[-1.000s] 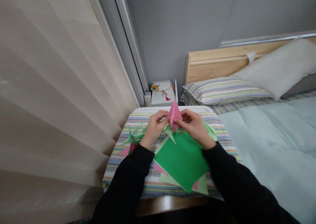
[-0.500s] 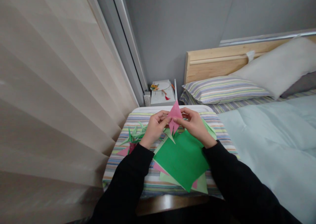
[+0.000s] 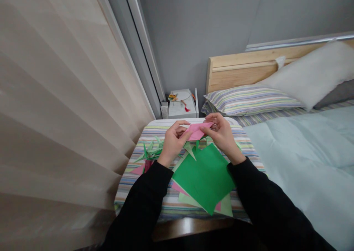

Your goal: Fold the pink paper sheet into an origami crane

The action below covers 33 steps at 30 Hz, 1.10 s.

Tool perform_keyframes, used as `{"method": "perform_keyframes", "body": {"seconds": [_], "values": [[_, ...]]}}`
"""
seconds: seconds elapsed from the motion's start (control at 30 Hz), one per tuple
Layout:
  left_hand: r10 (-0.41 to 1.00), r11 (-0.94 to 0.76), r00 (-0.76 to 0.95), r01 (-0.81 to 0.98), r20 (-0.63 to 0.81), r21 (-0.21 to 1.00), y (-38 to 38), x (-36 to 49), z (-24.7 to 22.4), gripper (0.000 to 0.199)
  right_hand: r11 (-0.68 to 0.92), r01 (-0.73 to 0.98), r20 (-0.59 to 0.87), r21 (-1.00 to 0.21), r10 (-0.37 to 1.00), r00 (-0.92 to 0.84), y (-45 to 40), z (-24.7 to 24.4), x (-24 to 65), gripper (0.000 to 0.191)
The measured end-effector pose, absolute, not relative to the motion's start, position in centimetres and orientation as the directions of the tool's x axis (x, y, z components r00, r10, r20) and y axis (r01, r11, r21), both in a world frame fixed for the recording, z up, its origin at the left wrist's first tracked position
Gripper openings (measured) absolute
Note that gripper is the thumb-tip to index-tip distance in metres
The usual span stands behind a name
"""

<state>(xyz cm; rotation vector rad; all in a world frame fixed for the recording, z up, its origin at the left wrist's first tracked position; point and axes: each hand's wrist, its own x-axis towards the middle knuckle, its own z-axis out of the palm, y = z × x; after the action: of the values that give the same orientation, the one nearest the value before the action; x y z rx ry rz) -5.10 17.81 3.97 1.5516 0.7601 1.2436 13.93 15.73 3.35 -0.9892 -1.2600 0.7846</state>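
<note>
A folded pink paper (image 3: 197, 131) is held up between my two hands, lying sideways with a point toward each hand. My left hand (image 3: 173, 141) pinches its left end. At the other end, my right hand (image 3: 221, 135) grips it between thumb and fingers. Below them a green square sheet (image 3: 204, 179) rests on top of light green and pink sheets. Several folded green paper pieces (image 3: 152, 150) lie left of my left hand, beside a pink folded piece (image 3: 137, 170) and a dark red object (image 3: 148, 165).
The small table has a striped cloth (image 3: 168, 206). Behind it stands a white cabinet (image 3: 181, 111) with a red tassel (image 3: 187, 109) and a round hoop. A pleated curtain (image 3: 69, 114) hangs at left; a bed with a pale blue quilt (image 3: 304, 144) is at right.
The pink paper has turned from upright to sideways between my hands. My right hand has shifted slightly right and its fingers have moved up.
</note>
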Motion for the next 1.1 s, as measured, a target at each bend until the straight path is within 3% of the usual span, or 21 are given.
{"method": "perform_keyframes", "body": {"seconds": [0.37, 0.73, 1.1], "values": [[0.873, -0.417, 0.274, -0.009, 0.403, 0.909, 18.33, -5.45, 3.30, 0.032, 0.380, 0.106, 0.387, -0.919, 0.921, 0.049, 15.55, 3.67, 14.35, 0.025], [0.838, -0.415, 0.392, 0.005, 0.380, 0.910, 17.82, -5.53, 3.49, 0.032, 0.379, 0.150, 0.380, -0.913, 0.925, -0.025, 15.46, 3.99, 14.88, 0.019], [0.867, -0.414, 0.296, -0.019, 0.400, 0.910, 18.06, -5.49, 3.65, 0.014, 0.307, 0.031, 0.305, -0.951, 0.951, -0.045, 15.52, 3.75, 14.81, 0.022]]}}
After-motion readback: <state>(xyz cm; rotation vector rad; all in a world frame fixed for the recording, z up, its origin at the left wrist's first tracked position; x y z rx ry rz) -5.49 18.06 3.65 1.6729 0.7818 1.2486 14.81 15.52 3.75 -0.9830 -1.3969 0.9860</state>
